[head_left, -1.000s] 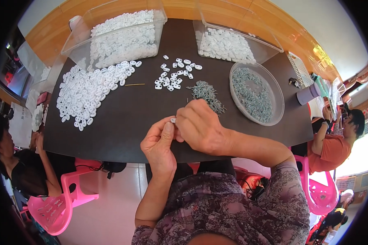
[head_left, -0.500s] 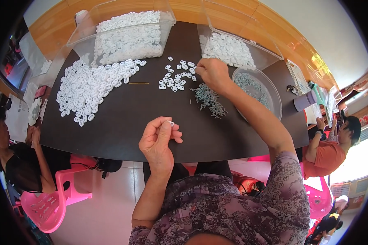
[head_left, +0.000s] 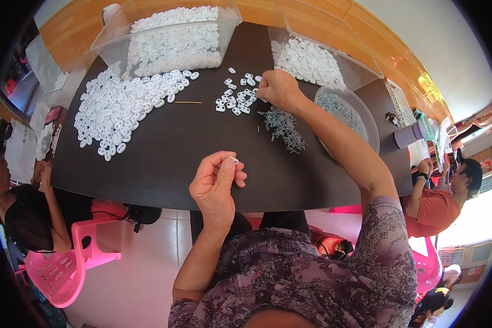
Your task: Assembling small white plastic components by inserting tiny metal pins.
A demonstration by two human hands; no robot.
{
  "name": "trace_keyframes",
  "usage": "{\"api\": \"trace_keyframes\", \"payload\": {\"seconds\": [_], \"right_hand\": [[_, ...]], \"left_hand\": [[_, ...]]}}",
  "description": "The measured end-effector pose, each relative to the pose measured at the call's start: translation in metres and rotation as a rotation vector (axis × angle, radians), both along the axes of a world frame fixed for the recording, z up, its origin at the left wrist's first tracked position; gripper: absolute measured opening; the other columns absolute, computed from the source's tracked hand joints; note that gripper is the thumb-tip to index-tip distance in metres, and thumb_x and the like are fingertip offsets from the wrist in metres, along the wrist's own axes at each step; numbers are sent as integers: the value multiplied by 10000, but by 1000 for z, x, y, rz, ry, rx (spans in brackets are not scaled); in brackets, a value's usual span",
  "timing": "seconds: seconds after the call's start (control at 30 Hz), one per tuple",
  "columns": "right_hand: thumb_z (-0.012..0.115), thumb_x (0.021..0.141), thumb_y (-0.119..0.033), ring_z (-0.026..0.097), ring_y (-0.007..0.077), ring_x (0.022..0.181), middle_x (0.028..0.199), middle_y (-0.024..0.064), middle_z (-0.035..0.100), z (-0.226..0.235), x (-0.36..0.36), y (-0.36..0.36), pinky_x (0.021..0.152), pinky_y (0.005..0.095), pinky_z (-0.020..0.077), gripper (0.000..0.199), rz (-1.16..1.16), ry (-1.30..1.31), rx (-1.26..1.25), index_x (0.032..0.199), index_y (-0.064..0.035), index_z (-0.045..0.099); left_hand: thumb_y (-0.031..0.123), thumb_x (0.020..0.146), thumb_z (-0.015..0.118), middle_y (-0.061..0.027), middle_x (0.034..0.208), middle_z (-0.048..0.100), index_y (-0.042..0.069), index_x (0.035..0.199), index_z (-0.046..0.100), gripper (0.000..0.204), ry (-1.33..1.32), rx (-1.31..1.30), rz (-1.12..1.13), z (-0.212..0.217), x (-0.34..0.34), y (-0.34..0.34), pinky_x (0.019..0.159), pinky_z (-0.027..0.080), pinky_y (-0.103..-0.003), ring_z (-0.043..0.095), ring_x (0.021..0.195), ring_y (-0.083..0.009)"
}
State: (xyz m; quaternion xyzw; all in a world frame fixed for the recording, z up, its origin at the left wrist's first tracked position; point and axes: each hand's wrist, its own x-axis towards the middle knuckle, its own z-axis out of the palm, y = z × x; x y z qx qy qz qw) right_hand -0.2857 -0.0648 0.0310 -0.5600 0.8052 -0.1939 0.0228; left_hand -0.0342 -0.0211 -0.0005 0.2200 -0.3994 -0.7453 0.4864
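Above the near part of the dark table [head_left: 147, 177], my left hand [head_left: 216, 180] pinches a small white plastic piece [head_left: 235, 160] between thumb and fingertips. My right hand [head_left: 279, 88] reaches to the far side, its curled fingers down at the right edge of a small cluster of white two-holed pieces [head_left: 236, 100]. What those fingers hold, if anything, is hidden. Just nearer than this hand lies a heap of small grey screws [head_left: 284, 130]. A larger pile of white oval two-holed pieces [head_left: 112, 112] spreads over the table's left side.
Behind stand two clear bins of white pieces, a left bin [head_left: 112, 54] and a right bin [head_left: 361, 78]. A round clear tub [head_left: 369, 128] holds more screws. A thin yellowish stick [head_left: 188, 102] lies mid-table. A grey-purple cup [head_left: 409, 134] stands right. People sit at both sides.
My right hand has moved slightly left over the cluster, and some of its white pieces now sit closer together. The left hand keeps its pinch on the small piece. The whole view has shifted slightly.
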Motion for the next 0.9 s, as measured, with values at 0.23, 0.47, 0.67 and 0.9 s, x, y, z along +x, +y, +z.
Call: {"api": "trace_keyframes", "payload": {"seconds": [0.23, 0.47, 0.67, 0.9], "right_hand": [[648, 690, -80, 609, 274, 654, 704, 133, 630, 22, 18, 33, 627, 356, 474, 127, 164, -178, -98, 793, -6, 648], [682, 657, -44, 537, 255, 767, 734, 68, 574, 5, 40, 58, 673, 353, 450, 120, 422, 74, -114, 771, -79, 662], [649, 681, -29, 496, 259, 726, 701, 69, 508, 0, 39, 53, 636, 361, 428, 93, 536, 192, -94, 689, -61, 563], [597, 683, 12, 483, 288, 710, 702, 89, 500, 3, 46, 56, 627, 373, 414, 107, 618, 195, -139, 711, -35, 506]], "left_hand": [[74, 903, 552, -90, 780, 616, -35, 972, 582, 132, -4, 6, -8, -1, 2, -3, 531, 468, -240, 572, 604, -120], [86, 906, 554, -84, 774, 615, -32, 972, 580, 138, -15, -10, -25, 0, 1, -1, 530, 469, -235, 565, 601, -114], [85, 906, 556, -89, 785, 618, -33, 973, 578, 137, -13, -15, -31, -3, 1, 0, 533, 469, -232, 566, 606, -113], [76, 909, 548, -104, 800, 625, -34, 968, 570, 127, -5, -18, -21, 0, 2, 1, 534, 468, -231, 580, 620, -121]]}}
